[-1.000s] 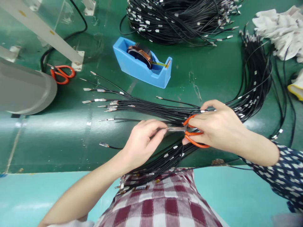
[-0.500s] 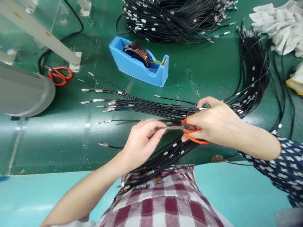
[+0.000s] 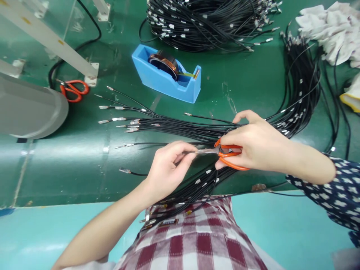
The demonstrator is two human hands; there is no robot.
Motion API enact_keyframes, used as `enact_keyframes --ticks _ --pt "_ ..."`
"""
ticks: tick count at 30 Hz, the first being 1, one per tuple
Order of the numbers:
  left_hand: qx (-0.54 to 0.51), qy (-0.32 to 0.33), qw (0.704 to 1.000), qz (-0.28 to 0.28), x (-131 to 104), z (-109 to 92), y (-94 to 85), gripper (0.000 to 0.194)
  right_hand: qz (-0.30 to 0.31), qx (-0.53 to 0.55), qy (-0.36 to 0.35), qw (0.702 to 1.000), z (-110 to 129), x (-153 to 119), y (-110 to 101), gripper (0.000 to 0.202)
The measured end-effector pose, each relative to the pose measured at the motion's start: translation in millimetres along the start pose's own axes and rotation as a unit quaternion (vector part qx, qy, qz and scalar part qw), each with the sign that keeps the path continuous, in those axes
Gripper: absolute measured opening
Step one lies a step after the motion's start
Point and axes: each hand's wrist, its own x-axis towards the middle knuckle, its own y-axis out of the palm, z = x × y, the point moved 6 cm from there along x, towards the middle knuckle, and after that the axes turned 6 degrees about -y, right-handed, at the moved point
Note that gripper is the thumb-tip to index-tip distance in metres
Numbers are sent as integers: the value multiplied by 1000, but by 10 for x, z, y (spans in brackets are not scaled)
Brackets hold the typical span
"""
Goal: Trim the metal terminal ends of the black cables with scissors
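My right hand point(image 3: 253, 146) holds orange-handled scissors point(image 3: 233, 165), fingers in and around the loops, blades pointing left. Their tips reach the pinched thumb and forefinger of my left hand point(image 3: 171, 165). A thin black cable is pinched there, its end mostly hidden by the fingers. Behind my hands a bundle of black cables point(image 3: 174, 127) with white tags and metal ends lies across the table. Another group of tagged black cables point(image 3: 197, 183) runs beneath my hands and over the table edge onto the checked apron point(image 3: 197, 232).
A blue tape dispenser point(image 3: 171, 84) stands behind the bundle. Farther back lies a large coil of black cables point(image 3: 197, 30). More orange-handled scissors point(image 3: 74, 91) rest beside a grey cylinder point(image 3: 30, 107) at left. White gloves point(image 3: 329, 33) lie at the far right.
The view has shifted slightly, moving the table things a little to the right. My right hand has moved very slightly on the scissors; my left hand keeps its pinch.
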Motion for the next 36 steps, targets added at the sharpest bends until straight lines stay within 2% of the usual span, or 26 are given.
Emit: enact_keyframes --ticks 9,22,28,36 --pt "26 1 1000 -5 -16 5 -26 11 -16 -131 -40 990 98 5 -48 37" --pt "31 5 1000 -2 -23 -23 -37 11 57 -123 -21 991 108 46 8 41" --pt "30 14 999 -4 -15 -40 -24 10 72 -69 -11 995 108 42 7 41" --pt "8 13 1000 -1 -14 -60 -40 12 105 89 17 990 1 37 151 45"
